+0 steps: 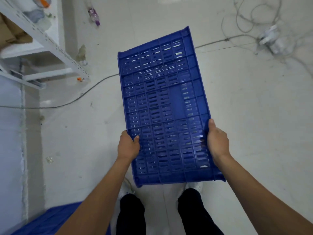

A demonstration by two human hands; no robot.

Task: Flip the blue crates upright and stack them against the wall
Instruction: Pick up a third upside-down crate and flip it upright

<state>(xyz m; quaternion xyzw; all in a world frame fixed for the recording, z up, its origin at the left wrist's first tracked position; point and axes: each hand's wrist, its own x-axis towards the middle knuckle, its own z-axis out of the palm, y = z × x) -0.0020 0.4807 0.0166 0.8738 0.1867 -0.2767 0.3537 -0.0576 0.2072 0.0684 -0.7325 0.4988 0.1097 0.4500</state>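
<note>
A blue slatted plastic crate (162, 102) hangs in the air in front of me, above the pale floor. Its ribbed bottom faces the camera and its long side runs away from me. My left hand (127, 146) grips its left long edge near my end. My right hand (217, 140) grips the right long edge at about the same height. More blue plastic, part of another crate (50, 219), shows at the bottom left corner beside the wall, partly hidden by my left forearm.
A white metal shelf rack (45, 43) with cardboard stands at the upper left along the wall (10, 150). A grey cable (81, 95) crosses the floor under the crate. Tangled cables and a power strip (269, 39) lie at the upper right. A bottle (94, 16) lies at the top.
</note>
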